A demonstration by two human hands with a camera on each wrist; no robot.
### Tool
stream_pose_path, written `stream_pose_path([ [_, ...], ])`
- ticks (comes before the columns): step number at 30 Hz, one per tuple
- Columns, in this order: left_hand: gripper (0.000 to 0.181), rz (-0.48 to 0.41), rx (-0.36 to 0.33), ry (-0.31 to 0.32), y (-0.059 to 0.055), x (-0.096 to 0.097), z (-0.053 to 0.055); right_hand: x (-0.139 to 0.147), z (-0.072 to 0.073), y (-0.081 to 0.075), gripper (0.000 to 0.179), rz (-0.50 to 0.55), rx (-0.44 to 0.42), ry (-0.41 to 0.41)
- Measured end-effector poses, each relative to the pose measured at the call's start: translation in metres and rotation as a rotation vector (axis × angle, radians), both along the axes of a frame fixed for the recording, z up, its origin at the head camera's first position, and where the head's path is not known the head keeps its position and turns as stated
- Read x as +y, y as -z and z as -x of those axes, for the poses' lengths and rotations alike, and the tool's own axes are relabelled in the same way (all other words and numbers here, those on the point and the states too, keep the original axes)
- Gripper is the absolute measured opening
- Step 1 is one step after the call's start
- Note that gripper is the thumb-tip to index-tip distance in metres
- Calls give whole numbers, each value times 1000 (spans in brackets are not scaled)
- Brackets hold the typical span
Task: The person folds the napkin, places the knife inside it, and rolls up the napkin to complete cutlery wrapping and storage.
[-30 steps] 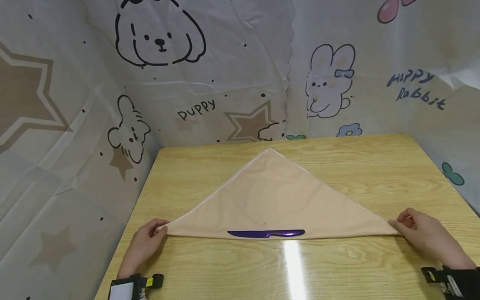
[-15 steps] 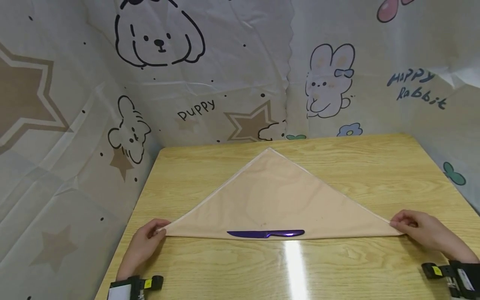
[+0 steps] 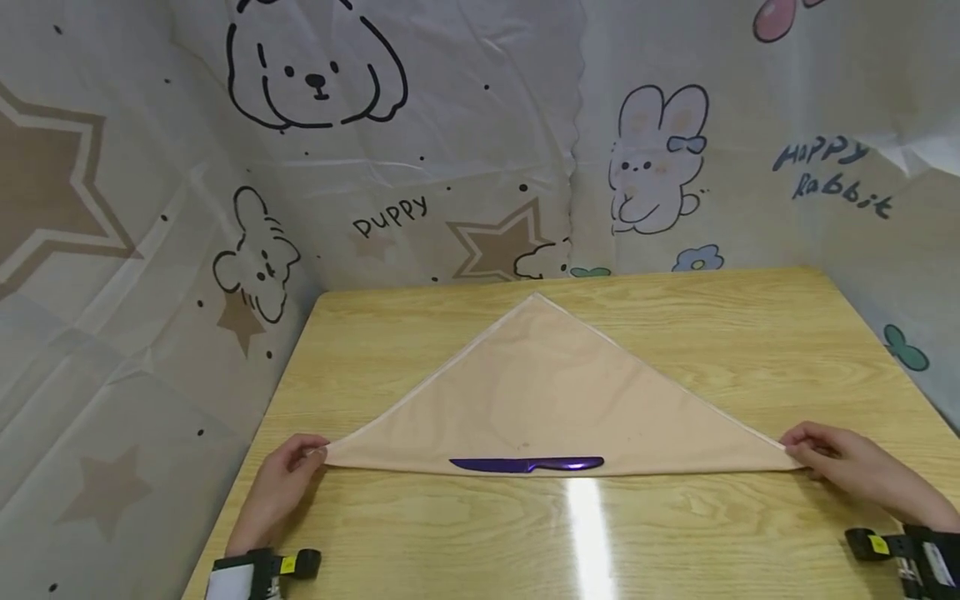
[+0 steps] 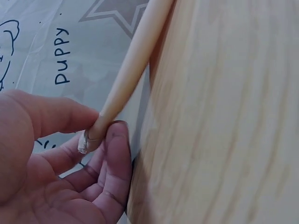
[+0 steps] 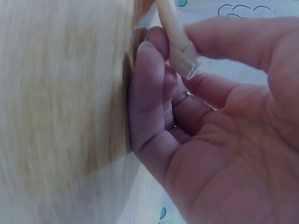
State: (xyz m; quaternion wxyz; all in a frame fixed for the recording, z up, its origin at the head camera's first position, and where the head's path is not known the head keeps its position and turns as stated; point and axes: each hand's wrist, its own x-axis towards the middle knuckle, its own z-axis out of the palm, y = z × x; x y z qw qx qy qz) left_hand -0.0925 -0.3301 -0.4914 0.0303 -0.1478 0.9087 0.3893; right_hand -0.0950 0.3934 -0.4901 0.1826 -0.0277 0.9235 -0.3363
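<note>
A peach cloth [image 3: 555, 383] with pale edges lies on the table as a wide triangle, its peak pointing away and its long folded edge toward me. On it, along that edge, lies a shiny purple knife [image 3: 527, 464], blade to the left. My left hand [image 3: 279, 487] pinches the cloth's left corner between thumb and fingers; in the left wrist view the corner [image 4: 96, 133] looks like a narrow rolled end. At the opposite corner, my right hand [image 3: 851, 462] does the same, and its cloth tip [image 5: 183, 58] pokes out between thumb and fingertips in the right wrist view.
The wooden table [image 3: 450, 533] carries a bright light reflection in front of the knife. A white printed curtain [image 3: 480, 150] with cartoon animals and stars hangs behind it and down both sides. Each wrist wears a black camera strap.
Both hands keep hold of the cloth corners, with only slight shifts of the fingers. The right hand has settled a little lower on its corner. Cloth and knife stay in place.
</note>
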Motion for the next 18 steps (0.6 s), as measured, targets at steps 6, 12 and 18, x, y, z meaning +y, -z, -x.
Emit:
stream_pose_path([
  [6, 26, -9, 100, 61, -14, 12, -2, -1, -5, 1, 32, -12, 49, -5],
  [12, 20, 7, 339, 296, -53, 65, 9, -2, -5, -5, 33, -37, 86, 9],
  [18, 12, -41, 438, 474, -91, 144, 21, -1, -1, -5, 36, -47, 75, 13],
])
